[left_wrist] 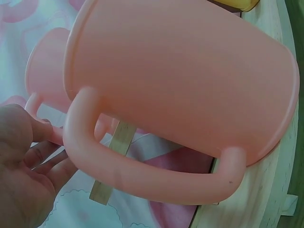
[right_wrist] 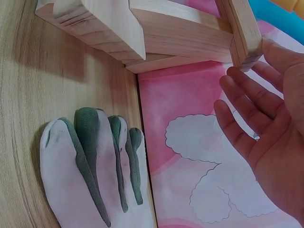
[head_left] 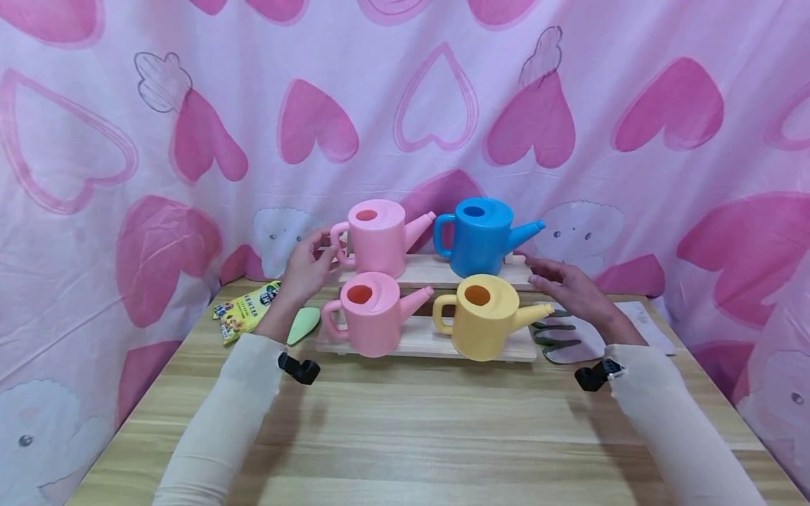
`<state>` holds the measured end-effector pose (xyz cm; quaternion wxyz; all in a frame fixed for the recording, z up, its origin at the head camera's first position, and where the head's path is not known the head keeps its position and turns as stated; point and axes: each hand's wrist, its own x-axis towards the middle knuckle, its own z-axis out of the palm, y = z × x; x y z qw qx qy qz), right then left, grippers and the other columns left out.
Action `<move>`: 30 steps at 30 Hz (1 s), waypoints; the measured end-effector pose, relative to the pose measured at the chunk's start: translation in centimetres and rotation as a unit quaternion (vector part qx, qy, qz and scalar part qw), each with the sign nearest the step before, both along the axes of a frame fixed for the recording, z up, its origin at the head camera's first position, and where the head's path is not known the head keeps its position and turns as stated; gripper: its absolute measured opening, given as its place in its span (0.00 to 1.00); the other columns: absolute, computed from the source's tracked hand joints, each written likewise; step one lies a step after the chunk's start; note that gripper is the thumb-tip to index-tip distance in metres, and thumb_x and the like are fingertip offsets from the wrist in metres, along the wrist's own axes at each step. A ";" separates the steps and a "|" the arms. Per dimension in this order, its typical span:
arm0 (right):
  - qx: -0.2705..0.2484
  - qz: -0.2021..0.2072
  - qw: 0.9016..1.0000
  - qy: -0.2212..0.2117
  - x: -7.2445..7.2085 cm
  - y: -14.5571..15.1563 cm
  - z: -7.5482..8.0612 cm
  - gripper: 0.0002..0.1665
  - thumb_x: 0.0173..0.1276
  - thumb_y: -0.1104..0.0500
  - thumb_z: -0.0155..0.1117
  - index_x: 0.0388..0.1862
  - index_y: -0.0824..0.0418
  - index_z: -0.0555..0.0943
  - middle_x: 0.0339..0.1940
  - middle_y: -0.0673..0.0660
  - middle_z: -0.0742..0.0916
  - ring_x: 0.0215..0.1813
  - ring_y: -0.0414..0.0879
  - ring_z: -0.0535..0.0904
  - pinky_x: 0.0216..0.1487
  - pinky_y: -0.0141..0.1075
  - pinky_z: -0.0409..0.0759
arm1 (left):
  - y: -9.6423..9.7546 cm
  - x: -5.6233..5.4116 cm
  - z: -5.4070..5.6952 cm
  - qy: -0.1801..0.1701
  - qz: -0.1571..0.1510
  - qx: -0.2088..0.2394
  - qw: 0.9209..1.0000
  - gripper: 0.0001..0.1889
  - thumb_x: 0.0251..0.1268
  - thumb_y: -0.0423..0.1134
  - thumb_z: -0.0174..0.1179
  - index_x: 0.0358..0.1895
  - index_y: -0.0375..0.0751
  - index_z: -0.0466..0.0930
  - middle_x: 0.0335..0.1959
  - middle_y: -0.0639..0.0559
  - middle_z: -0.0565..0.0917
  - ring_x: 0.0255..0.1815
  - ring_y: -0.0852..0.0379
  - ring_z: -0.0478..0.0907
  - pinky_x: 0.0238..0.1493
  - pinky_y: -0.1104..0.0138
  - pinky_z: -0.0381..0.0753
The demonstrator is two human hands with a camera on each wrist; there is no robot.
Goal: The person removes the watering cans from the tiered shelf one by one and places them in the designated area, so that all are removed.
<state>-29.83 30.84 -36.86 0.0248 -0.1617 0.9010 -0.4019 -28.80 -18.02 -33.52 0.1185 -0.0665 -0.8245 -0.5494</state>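
Note:
On the upper tier of a wooden rack stand a pink watering can and a blue watering can. A second pink watering can and a yellow one occupy the lower tier. My left hand is at the rear pink can's handle, thumb and fingers about it; the front pink can's handle partly hides the fingers in the left wrist view. My right hand touches the rack's right end with its fingers loosely extended.
Left of the rack lie a yellow printed packet and a light green, leaf-shaped thing. White work gloves with green fingertips lie to the right. A pink heart-patterned curtain hangs behind the wooden table.

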 end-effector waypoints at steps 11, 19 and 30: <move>0.000 -0.006 1.000 0.000 0.0 0.0 -0.1 0.42 0.80 0.40 0.55 0.83 0.58 0.59 0.78 0.66 0.69 0.72 0.69 0.68 0.64 0.63 0.74 | 0.3 0.3 0.2 -0.006 0.016 -0.004 1.000 0.21 0.81 0.39 0.56 0.72 0.45 0.72 0.57 0.44 0.78 0.58 0.46 0.78 0.56 0.55 0.84; -0.014 -0.002 1.000 -0.001 0.0 0.0 -0.3 0.41 0.80 0.40 0.56 0.83 0.56 0.60 0.78 0.65 0.68 0.72 0.68 0.69 0.64 0.62 0.74 | -0.1 0.0 0.7 0.027 0.026 -0.004 0.999 0.18 0.82 0.36 0.53 0.69 0.42 0.74 0.56 0.43 0.80 0.55 0.46 0.79 0.55 0.57 0.84; -0.017 -0.001 1.000 0.001 0.0 0.0 -0.4 0.41 0.80 0.40 0.56 0.84 0.54 0.59 0.80 0.64 0.66 0.73 0.69 0.67 0.65 0.62 0.74 | -0.5 1.0 3.5 0.075 0.036 0.019 0.996 0.19 0.81 0.35 0.55 0.69 0.39 0.74 0.55 0.42 0.81 0.54 0.46 0.81 0.52 0.62 0.85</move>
